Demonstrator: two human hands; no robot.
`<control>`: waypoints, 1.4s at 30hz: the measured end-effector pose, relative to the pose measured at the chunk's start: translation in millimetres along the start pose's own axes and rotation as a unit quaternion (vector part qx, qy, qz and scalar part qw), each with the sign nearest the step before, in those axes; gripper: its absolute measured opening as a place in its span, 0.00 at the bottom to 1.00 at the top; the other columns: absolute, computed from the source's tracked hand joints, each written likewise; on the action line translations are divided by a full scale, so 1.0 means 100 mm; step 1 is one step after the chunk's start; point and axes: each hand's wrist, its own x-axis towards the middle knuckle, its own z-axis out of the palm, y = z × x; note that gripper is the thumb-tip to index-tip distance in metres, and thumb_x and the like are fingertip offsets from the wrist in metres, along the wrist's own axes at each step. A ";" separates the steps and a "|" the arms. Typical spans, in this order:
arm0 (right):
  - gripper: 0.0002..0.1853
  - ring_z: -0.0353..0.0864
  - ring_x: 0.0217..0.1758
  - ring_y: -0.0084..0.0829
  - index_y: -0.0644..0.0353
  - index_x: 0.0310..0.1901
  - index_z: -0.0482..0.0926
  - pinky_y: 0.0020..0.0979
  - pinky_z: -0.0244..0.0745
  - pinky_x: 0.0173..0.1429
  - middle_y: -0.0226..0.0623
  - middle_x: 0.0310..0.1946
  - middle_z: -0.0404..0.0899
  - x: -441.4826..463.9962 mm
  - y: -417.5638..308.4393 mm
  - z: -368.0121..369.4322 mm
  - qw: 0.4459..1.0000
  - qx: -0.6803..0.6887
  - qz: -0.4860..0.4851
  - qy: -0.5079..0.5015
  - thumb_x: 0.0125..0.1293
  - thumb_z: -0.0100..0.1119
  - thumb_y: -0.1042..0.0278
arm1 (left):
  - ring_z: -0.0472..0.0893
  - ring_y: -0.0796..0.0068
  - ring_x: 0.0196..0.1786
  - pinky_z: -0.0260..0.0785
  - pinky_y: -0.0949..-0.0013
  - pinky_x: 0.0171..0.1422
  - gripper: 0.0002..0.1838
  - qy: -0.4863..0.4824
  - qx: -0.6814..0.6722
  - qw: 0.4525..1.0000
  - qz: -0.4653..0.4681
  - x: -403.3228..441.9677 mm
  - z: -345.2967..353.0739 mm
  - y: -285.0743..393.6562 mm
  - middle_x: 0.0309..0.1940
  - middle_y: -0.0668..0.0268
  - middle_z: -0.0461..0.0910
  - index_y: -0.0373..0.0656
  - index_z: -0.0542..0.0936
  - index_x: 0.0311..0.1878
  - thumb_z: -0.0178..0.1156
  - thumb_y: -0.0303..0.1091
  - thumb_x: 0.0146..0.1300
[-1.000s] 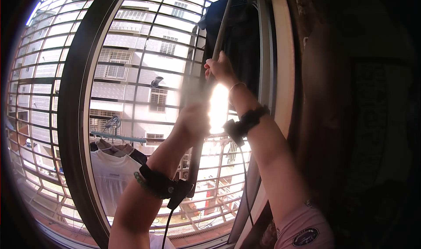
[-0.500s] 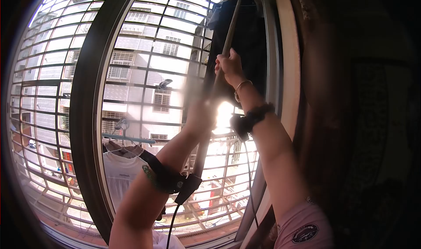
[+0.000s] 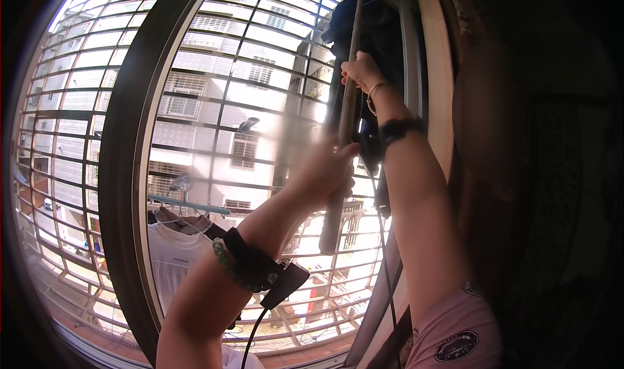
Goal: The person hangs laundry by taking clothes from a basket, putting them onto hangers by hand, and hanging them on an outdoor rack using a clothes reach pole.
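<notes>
Cloth [image 3: 385, 34], black and hanging, is too dark for me to make out well behind the long, round, brown pole [image 3: 348, 112]. The right hand [image 3: 364, 71] has its fingers curled around it up high; the left hand [image 3: 333, 169] grips lower, hiding that bit.

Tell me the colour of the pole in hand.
The pole looks greyish brown, though backlighting dulls it; it shows best in the head view.

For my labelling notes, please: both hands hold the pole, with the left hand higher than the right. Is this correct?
Not quite: in the head view, the right hand is higher and the left hand lower. Both do hold the pole.
</notes>
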 end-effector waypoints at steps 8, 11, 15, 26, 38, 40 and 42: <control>0.11 0.76 0.20 0.31 0.70 0.41 0.68 0.31 0.72 0.21 0.41 0.24 0.73 -0.34 -0.02 -0.15 1.000 0.000 0.000 -0.012 0.57 0.54 0.76 | 0.68 0.83 0.18 0.63 0.76 0.18 0.13 -0.012 -0.106 0.994 -0.017 -0.32 0.27 -0.14 0.21 0.72 0.68 0.42 0.70 0.50 0.56 0.39 0.70; 0.10 0.76 0.20 0.31 0.69 0.39 0.67 0.31 0.72 0.21 0.42 0.25 0.72 -0.45 -0.02 -0.21 0.999 -0.008 0.006 -0.034 0.57 0.54 0.77 | 0.68 0.83 0.18 0.63 0.75 0.18 0.13 -0.007 -0.015 0.991 0.130 -0.17 0.32 -0.61 0.21 0.72 0.68 0.42 0.70 0.51 0.56 0.38 0.70; 0.09 0.74 0.20 0.30 0.68 0.39 0.67 0.32 0.73 0.22 0.41 0.26 0.72 -0.50 -0.07 -0.23 0.999 0.014 0.018 -0.042 0.59 0.54 0.77 | 0.69 0.83 0.18 0.64 0.75 0.19 0.16 -0.007 0.016 0.988 0.152 -0.39 0.39 -0.29 0.21 0.72 0.68 0.42 0.69 0.56 0.56 0.37 0.70; 0.18 0.80 0.21 0.32 0.71 0.50 0.63 0.29 0.75 0.22 0.42 0.28 0.75 -0.86 -0.12 -0.09 0.998 0.051 0.026 -0.034 0.61 0.54 0.75 | 0.67 0.83 0.16 0.61 0.74 0.16 0.22 0.014 -0.075 0.996 -0.053 -0.96 0.37 -0.08 0.18 0.73 0.65 0.44 0.65 0.64 0.55 0.34 0.69; 0.15 0.85 0.26 0.38 0.72 0.43 0.62 0.35 0.84 0.29 0.47 0.30 0.78 -1.87 -0.12 0.39 0.979 0.129 0.146 -0.063 0.65 0.54 0.70 | 0.72 0.81 0.18 0.67 0.73 0.20 0.23 0.011 0.162 0.970 -0.181 -3.46 -0.38 -1.10 0.19 0.69 0.69 0.40 0.60 0.63 0.56 0.31 0.69; 0.14 0.85 0.28 0.38 0.72 0.42 0.65 0.37 0.84 0.33 0.46 0.31 0.78 -2.01 -0.16 0.48 0.977 0.129 0.162 -0.056 0.66 0.54 0.68 | 0.74 0.72 0.21 0.67 0.66 0.27 0.22 -0.003 0.124 0.951 -0.283 -4.02 -0.50 -1.33 0.23 0.61 0.73 0.41 0.62 0.60 0.57 0.36 0.69; 0.14 0.85 0.33 0.38 0.66 0.40 0.68 0.38 0.82 0.41 0.44 0.30 0.79 -2.23 -0.31 0.49 0.973 0.136 0.159 -0.099 0.66 0.57 0.62 | 0.77 0.71 0.30 0.68 0.65 0.35 0.19 -0.040 0.118 0.945 -0.301 -4.58 -0.57 -1.43 0.26 0.59 0.75 0.40 0.65 0.56 0.56 0.37 0.69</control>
